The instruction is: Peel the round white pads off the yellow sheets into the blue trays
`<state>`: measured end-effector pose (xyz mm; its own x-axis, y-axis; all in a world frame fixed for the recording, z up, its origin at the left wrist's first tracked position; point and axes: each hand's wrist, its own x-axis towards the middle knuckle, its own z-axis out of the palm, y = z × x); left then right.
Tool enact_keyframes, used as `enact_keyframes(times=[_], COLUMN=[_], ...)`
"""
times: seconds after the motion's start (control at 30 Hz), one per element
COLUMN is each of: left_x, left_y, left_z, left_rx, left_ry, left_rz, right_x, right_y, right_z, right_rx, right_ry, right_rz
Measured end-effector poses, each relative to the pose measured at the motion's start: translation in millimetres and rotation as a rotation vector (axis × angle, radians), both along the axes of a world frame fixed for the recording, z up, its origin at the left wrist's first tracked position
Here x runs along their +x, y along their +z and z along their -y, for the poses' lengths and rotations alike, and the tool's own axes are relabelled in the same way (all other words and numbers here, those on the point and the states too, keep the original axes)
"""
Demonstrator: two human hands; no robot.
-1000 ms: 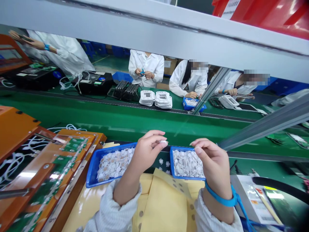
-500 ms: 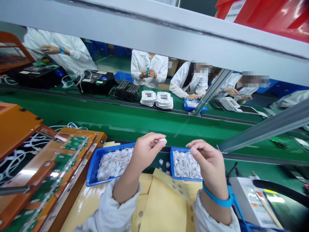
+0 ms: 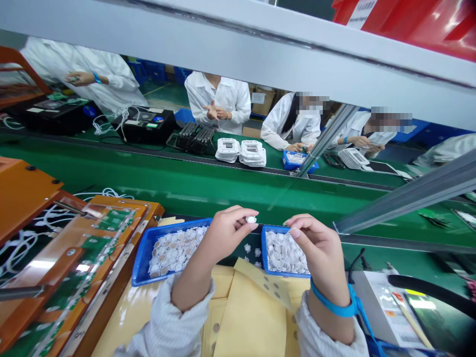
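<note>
Pinched between the thumb and forefinger of the left hand is a small white disc, held up above the gap between two blue trays. Just beside it, the right hand has its fingers curled close together; whether they hold anything I cannot tell. Under the left hand sits the bigger tray, under the right the smaller tray, both full of discs. Yellow paper covers the near edge of the bench.

Left hand turned the small white disc flat face toward the camera — earlier it showed edge-on. Right hand drifted slightly left — closer to disc.
</note>
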<state>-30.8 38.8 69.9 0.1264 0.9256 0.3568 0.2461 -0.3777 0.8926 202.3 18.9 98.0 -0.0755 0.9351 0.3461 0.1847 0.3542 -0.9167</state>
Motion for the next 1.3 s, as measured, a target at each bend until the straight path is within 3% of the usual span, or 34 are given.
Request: enact_keyframes(times=[0.37, 0.97, 1.3], left_x=[3.5, 10.2, 13.5], left_y=[0.2, 0.6, -0.7], left_z=[0.1, 3.3, 3.0], left_rx=[-0.034, 0.052, 0.094], left_ry=[0.027, -0.147, -0.115], left_rz=[0.042, -0.068, -0.021], right_x=[-0.7, -1.4, -9.2], right_y=[1.1, -0.3, -1.0], right_z=[1.3, 0.0, 1.6], right_rx=[-0.033, -0.042, -0.058], right_ry=[0.035, 0.043, 0.025], right_rz=[0.032, 0.092, 0.068])
